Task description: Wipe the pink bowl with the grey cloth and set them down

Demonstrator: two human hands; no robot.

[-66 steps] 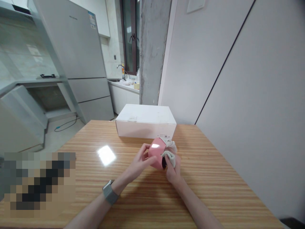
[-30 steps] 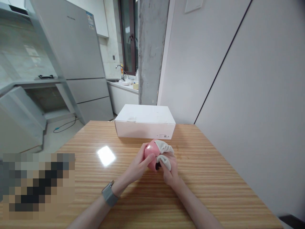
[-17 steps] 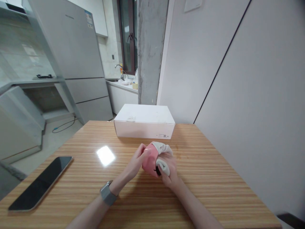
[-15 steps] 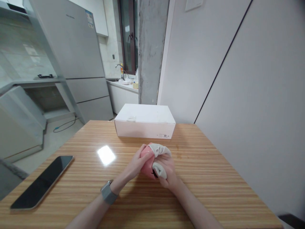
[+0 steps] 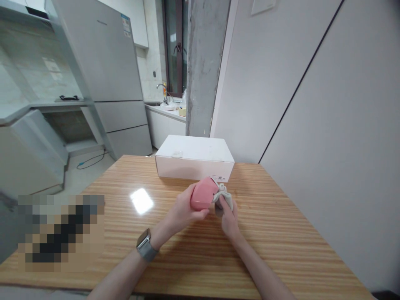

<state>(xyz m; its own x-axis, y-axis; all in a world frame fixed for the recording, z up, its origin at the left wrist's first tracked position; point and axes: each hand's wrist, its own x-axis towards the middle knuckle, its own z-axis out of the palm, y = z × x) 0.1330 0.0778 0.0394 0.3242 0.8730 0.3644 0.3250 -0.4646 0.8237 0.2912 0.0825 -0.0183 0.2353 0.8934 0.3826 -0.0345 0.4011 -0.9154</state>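
Above the wood-grain tabletop, in front of the white box, the left hand has its grip curled around the pink object, apparently bracing it, while the right hand has its grip closed on bunched pale cloth at the object's right end.

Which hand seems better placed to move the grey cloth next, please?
Probably the right hand: it holds the grey cloth at the edge of the pink object, while the left hand grips that object.

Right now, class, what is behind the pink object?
The white box stands behind the pink object, on the table. The object hides part of the box's bottom edge and some of the table.
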